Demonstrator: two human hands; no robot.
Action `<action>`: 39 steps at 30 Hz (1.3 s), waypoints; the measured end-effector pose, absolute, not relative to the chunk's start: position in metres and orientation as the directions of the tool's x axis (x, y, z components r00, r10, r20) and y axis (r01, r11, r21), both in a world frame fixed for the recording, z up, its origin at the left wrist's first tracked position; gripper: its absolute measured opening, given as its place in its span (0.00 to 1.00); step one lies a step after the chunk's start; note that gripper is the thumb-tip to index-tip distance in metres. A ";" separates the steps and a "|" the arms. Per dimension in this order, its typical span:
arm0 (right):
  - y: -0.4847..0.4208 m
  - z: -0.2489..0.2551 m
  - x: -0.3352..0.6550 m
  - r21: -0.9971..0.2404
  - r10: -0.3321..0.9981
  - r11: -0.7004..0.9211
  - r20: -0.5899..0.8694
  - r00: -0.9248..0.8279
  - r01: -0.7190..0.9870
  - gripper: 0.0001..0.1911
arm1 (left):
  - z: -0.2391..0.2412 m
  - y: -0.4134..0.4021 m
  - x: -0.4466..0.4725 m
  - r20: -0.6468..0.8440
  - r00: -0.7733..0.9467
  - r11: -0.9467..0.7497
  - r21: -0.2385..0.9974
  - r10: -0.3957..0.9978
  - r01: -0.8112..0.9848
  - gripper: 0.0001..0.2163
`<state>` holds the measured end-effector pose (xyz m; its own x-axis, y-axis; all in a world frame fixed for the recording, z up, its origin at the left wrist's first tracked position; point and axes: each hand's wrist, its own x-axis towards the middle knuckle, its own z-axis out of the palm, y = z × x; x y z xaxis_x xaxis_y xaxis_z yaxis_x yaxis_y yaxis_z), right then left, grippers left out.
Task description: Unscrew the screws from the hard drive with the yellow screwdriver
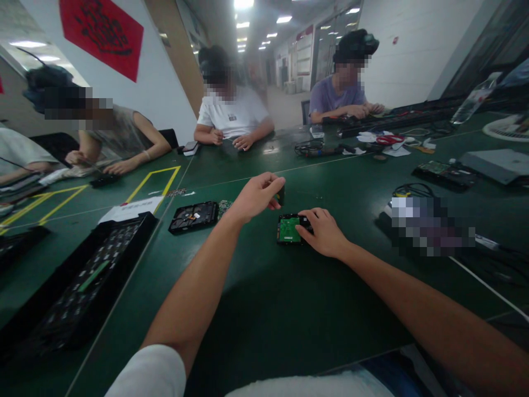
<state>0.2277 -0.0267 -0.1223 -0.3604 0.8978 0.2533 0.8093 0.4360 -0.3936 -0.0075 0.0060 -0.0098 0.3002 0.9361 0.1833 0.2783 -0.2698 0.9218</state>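
Observation:
In the head view, a hard drive [288, 229] lies on the green table with its green circuit board up. My right hand [324, 231] grips its right side, thumb over the board and fingers along the far edge. Just above and behind the drive, my left hand [261, 196] is raised, its fingers pinched on a small dark object [281, 196]. What kind of thing that is cannot be made out. Left of my left hand lies another hard drive [193, 216], with small bits [223, 207] beside it.
A long black tray [78, 281] of small parts stands at the left, near a paper sheet [131, 209]. Cables [417, 190], another drive [448, 172] and a grey box [494, 165] lie at the right. Several people sit across the table, one in a purple shirt [330, 99].

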 end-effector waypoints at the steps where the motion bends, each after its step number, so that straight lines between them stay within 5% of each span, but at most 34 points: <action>1: -0.026 -0.123 0.228 -0.395 0.898 0.435 0.255 -0.358 0.809 0.25 | -0.010 0.007 -0.008 0.197 0.294 -0.284 0.912 0.935 0.295 0.12; 10: -0.027 -0.120 0.227 -0.394 0.903 0.427 0.239 -0.358 0.814 0.26 | -0.014 0.009 -0.008 0.232 0.258 -0.318 0.871 0.938 0.374 0.18; 18: -0.027 -0.123 0.227 -0.388 0.908 0.414 0.242 -0.342 0.824 0.24 | -0.006 0.001 -0.007 0.145 0.410 -0.260 0.935 0.900 0.241 0.15; 31: -0.028 -0.120 0.227 -0.388 0.901 0.429 0.249 -0.355 0.816 0.25 | -0.011 0.005 -0.008 0.215 0.320 -0.327 0.876 0.923 0.354 0.19; 39: -0.027 -0.121 0.227 -0.391 0.904 0.423 0.252 -0.347 0.818 0.24 | -0.005 0.001 -0.005 0.111 0.411 -0.211 0.956 0.905 0.206 0.13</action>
<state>0.2271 -0.0272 -0.1213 -0.3469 0.9035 0.2516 0.8175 0.4227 -0.3911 -0.0051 0.0011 -0.0050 0.4111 0.9048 0.1108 0.2061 -0.2106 0.9556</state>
